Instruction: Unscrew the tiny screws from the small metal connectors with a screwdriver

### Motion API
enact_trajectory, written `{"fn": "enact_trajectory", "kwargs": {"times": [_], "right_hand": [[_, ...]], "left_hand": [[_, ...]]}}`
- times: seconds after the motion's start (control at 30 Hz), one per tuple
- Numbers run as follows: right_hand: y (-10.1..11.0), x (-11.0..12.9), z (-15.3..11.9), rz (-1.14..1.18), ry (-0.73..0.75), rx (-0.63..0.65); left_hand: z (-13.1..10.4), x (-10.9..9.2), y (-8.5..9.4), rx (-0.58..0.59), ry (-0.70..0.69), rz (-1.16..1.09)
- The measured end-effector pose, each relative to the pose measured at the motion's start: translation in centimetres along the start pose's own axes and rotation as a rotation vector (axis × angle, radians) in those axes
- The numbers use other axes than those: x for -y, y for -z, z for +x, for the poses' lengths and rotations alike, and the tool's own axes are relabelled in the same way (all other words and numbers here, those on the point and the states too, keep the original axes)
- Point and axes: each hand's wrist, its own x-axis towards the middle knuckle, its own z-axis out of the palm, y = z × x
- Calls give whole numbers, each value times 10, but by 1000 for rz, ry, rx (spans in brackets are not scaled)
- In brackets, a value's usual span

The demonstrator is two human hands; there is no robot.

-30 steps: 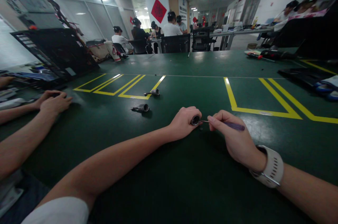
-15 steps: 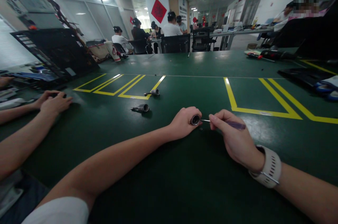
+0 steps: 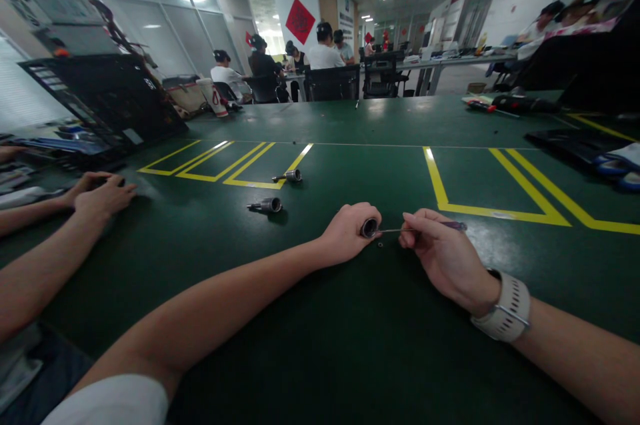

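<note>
My left hand [image 3: 349,231] is closed around a hollow metal cylinder [image 3: 369,228], its open round end facing me. In my right hand [image 3: 440,251] is a thin screwdriver [image 3: 453,225] with a purplish handle, pinched between thumb and fingers. Its slim shaft points left and reaches the cylinder's open end; whether the tip is inside or just at the rim I cannot tell. Just below, a tiny ring-like piece [image 3: 380,245] lies on the green table [image 3: 320,345]. Two similar metal parts, a nearer one [image 3: 266,205] and a farther one [image 3: 289,176], lie on their sides to the left.
Yellow tape outlines [image 3: 505,214] mark the table. At left, a co-worker's hands [image 3: 103,195] rest near the table edge. Tools [image 3: 520,103] lie at the back right, with blue-handled scissors [image 3: 617,165] nearer. A dark frame [image 3: 107,95] stands at left.
My right hand has shifted its hold on the screwdriver, turning the handle more level, and more of the shaft shows. The left hand and the cylinder have barely moved.
</note>
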Motion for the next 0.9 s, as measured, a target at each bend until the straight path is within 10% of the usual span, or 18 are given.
{"fn": "enact_trajectory", "kwargs": {"times": [0.6, 0.9], "right_hand": [[6, -6, 2, -9, 220, -48], [0, 0, -16, -828, 613, 258]], "left_hand": [[-1, -5, -1, -76, 135, -19], [1, 1, -4, -85, 17, 25]]}}
